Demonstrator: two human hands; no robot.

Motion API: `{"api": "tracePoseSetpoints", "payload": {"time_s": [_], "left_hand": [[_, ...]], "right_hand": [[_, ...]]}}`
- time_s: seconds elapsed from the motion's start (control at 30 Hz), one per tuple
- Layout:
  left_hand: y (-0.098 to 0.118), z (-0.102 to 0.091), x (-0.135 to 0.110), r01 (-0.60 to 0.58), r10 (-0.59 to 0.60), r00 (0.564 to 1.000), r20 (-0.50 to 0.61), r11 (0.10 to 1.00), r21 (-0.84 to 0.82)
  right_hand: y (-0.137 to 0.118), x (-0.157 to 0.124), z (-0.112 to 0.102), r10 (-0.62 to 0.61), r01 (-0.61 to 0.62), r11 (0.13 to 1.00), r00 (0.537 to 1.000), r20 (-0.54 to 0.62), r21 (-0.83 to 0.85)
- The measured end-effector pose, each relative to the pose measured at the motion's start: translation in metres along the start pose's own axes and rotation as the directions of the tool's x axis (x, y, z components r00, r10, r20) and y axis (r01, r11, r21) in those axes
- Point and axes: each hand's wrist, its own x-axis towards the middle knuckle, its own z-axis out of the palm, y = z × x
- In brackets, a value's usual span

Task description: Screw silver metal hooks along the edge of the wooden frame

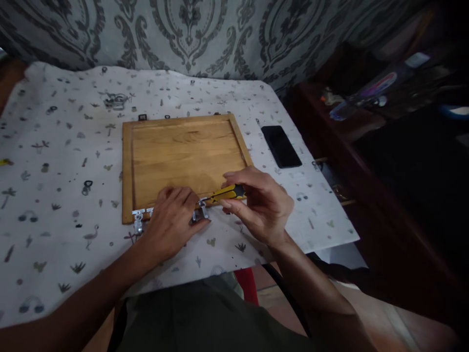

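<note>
- The wooden panel (183, 156) lies flat on the worktop, on a patterned cloth (54, 195). Its near edge is close to the person, which puts the fittings on that edge within easy reach of both hands.
- The left hand (172, 222) rests palm down on the near edge of the panel, fingers bent and thumb against a metal hinge (202, 209). It appears to steady the panel and hinge. Whether the fingers actually pinch the hinge cannot be told, as the hand covers it.
- The right hand (258, 205) is closed around the yellow-and-black screwdriver (227, 193), thumb and fingertips pinching the handle. This light grip suits turning more than pushing.
- The screwdriver lies almost level, its tip meeting the hinge just beside the left thumb.
- A second hinge (138, 221) sits uncovered at the panel's near left corner, partly hanging over the edge.
- A dark phone (281, 145) lies face up to the right of the panel, apart from both hands.
- Small metal parts (115, 100) lie beyond the panel, near the far edge of the cloth.
</note>
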Motion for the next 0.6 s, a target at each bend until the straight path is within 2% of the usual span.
{"api": "tracePoseSetpoints", "payload": {"time_s": [0.1, 0.3, 0.5, 0.6], "left_hand": [[-0.001, 0.0, 0.0, -0.009, 0.009, 1.0, -0.005, 1.0, 0.002], [-0.002, 0.001, -0.001, 0.004, -0.004, 1.0, 0.009, 1.0, -0.021], [-0.001, 0.0, -0.001, 0.011, -0.01, 1.0, 0.008, 1.0, -0.026], [-0.001, 0.0, -0.001, 0.011, -0.011, 1.0, 0.0, 1.0, -0.026]], "right_hand": [[-0.002, 0.006, -0.003, -0.055, 0.056, 0.998, 0.997, 0.056, -0.015], [-0.011, 0.012, -0.013, 0.038, -0.042, 0.999, 0.983, 0.182, 0.018], [-0.013, 0.009, -0.008, 0.163, -0.17, 0.982, 0.983, 0.085, 0.086], [-0.012, 0.007, -0.002, 0.213, -0.222, 0.964, 0.974, 0.075, 0.146]]}}
